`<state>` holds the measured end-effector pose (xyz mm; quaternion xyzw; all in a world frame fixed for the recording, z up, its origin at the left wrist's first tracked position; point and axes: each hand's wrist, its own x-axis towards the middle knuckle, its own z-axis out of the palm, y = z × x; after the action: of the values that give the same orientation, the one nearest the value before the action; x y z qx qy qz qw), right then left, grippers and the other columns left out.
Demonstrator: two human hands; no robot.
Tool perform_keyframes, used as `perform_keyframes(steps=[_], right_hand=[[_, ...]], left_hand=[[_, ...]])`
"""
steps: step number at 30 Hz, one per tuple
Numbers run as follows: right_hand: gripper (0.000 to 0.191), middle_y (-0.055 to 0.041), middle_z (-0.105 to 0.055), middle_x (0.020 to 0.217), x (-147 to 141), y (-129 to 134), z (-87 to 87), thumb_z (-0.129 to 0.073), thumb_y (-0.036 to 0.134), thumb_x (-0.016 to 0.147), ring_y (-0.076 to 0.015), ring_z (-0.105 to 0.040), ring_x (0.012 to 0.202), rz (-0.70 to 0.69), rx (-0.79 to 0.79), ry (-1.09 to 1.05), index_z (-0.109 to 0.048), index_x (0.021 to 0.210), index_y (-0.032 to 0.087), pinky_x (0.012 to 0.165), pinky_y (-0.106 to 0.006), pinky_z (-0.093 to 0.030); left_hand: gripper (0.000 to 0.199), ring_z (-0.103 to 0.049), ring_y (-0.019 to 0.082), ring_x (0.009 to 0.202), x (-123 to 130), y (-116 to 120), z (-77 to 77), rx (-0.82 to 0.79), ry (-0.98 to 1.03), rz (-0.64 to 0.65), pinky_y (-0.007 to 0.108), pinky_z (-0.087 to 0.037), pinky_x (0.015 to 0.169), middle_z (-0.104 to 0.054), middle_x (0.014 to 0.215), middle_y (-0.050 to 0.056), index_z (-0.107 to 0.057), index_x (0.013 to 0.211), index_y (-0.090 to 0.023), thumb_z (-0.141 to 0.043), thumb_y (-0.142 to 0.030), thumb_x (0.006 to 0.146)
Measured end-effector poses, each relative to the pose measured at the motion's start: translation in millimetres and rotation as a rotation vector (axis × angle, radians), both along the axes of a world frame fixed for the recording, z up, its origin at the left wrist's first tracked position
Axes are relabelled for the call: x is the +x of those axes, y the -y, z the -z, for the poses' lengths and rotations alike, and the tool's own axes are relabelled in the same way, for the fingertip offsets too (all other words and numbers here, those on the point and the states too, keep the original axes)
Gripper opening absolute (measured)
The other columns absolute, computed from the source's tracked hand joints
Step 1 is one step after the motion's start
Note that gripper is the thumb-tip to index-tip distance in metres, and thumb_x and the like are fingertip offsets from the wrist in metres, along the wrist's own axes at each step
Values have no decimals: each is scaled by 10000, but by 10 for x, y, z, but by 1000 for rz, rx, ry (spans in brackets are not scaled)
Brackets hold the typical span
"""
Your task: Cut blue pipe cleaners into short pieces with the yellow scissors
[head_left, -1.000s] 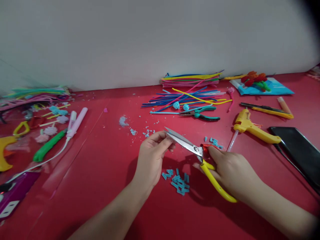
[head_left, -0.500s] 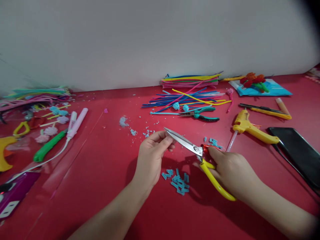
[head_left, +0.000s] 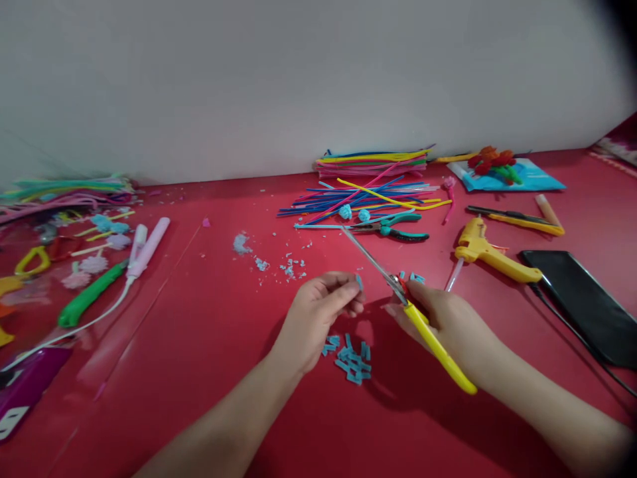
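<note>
Between thumb and fingertips, my left hand [head_left: 323,309] pinches a short light-blue piece [head_left: 359,282], apparently cut pipe cleaner. My right hand [head_left: 450,325] is closed round scissors [head_left: 440,345] with a yellow handle and a red part. Their blades point up and to the left, beyond the left fingertips and apart from the blue piece. Below the hands on the red table lies a small pile of cut light-blue pieces [head_left: 354,362]. More blue pieces [head_left: 413,277] lie just behind the right hand. Fine blue clippings [head_left: 289,267] are scattered past my left hand.
Loose pipe cleaners [head_left: 368,199] and teal pliers [head_left: 398,227] lie at the back. A yellow glue gun [head_left: 492,255], a utility knife [head_left: 517,219] and a phone [head_left: 582,305] are on the right. A pink hair straightener [head_left: 149,249] and a green-handled tool [head_left: 94,295] lie left.
The scissors have swung away from my left fingertips and turned edge-on. My left hand has moved right and slightly nearer, and the blue piece now shows in its fingers. The view has shifted a little.
</note>
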<state>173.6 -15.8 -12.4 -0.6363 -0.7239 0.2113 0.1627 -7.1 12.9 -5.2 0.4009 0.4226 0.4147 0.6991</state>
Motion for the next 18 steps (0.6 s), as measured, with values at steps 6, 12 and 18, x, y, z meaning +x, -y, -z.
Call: perform_keyframes(steps=[6, 12, 18], right_hand=[[251, 65, -411, 510, -72, 28, 48, -396, 436, 800, -71, -400, 406, 17, -261, -683, -456, 787, 192, 408, -202, -338], [247, 68, -436, 453, -30, 11, 44, -445, 421, 786, -67, -415, 383, -81, -318, -793, -463, 751, 177, 407, -198, -340], [152, 88, -382, 450, -99, 41, -33, -442, 335, 774, -51, -380, 369, 88, -315, -736, -457, 725, 192, 389, -176, -317]], left_hand=[[134, -525, 84, 557, 46, 50, 0, -97, -67, 259, 188, -398, 521, -596, 673, 35, -600, 765, -129, -567, -255, 731], [110, -510, 78, 534, 59, 64, 4, -83, -106, 392, 189, -388, 513, -581, 643, 21, -599, 700, -136, -547, -226, 737], [95, -495, 87, 564, 95, 109, -23, 62, -250, 310, 203, -389, 543, -563, 628, 8, -605, 719, -137, -567, -224, 717]])
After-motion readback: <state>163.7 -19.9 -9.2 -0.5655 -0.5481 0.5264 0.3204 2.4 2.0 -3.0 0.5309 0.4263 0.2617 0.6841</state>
